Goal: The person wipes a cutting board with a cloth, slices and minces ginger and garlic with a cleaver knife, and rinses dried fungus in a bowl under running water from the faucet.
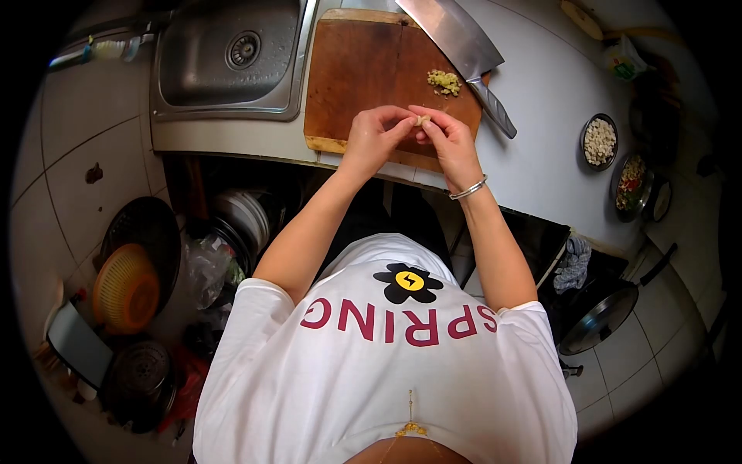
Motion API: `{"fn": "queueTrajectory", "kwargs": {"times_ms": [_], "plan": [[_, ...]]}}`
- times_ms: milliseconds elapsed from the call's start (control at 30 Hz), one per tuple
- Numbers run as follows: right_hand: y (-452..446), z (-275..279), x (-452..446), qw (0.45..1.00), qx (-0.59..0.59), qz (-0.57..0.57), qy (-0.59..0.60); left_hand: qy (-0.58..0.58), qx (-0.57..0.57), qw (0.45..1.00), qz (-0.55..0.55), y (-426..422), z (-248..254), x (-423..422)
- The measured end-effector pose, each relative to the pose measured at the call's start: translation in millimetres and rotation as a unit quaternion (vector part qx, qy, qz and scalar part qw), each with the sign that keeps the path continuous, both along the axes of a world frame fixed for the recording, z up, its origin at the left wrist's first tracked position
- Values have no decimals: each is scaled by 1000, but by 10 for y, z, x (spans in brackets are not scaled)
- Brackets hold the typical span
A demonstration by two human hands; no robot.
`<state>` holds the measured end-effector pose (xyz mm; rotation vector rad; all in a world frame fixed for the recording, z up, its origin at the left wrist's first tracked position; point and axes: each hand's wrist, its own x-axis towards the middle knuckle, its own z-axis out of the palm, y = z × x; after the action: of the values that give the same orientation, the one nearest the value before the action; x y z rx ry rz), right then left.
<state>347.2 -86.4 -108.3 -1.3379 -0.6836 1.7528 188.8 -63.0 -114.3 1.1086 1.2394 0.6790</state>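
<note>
Above the front part of a wooden cutting board [352, 77], my left hand [377, 138] and my right hand [450, 143] meet at the fingertips. Between them they pinch a small pale piece [421, 121], perhaps a garlic clove. A metal bangle circles my right wrist. Beyond my right hand, a little heap of chopped yellow-green bits [444, 83] lies on the board. A cleaver [460, 42] rests across the board's right edge, its handle angled toward me and its broad blade pointing away.
A steel sink [232, 100] adjoins the board on the left. On the right of the counter stand a bowl of white cubes [600, 142] and a bowl of mixed chopped food [632, 183]. A lidded pan [603, 317] sits lower right; an orange basket [126, 290] is lower left.
</note>
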Motion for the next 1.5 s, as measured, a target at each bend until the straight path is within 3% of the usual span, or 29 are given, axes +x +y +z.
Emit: {"fn": "queueTrajectory", "kwargs": {"times_ms": [233, 333, 400, 633, 800, 1000, 1200, 1300, 1400, 1500], "plan": [[37, -53, -9, 1000, -9, 18, 4, 12, 7, 1000, 3, 25, 38, 9], [43, -71, -29, 998, -31, -1, 59, 55, 30, 998, 17, 36, 37, 35], [57, 5, -60, 999, -20, -5, 34, 107, 60, 992, 8, 39, 80, 51], [29, -99, -109, 998, 14, -65, 14, 125, 97, 987, 0, 30, 132, 58], [2, -119, -81, 993, 59, -24, -103, 195, 201, 960, -20, 21, 97, 50], [-13, -130, -71, 975, 106, -1, -198, 184, 171, 968, 8, -2, 96, 56], [-20, -19, -76, 922, 209, 32, -323, 215, 167, 959, -75, 55, 166, 3], [-22, 10, -76, 912, 226, 39, -340, 195, 108, 972, -81, 86, 157, -17], [-22, 7, -100, 929, 215, 16, -301, 53, -5, 999, -8, 47, -4, -25], [-34, -22, -122, 959, 174, -22, -221, -136, -168, 972, 90, 8, 31, 5]]}}
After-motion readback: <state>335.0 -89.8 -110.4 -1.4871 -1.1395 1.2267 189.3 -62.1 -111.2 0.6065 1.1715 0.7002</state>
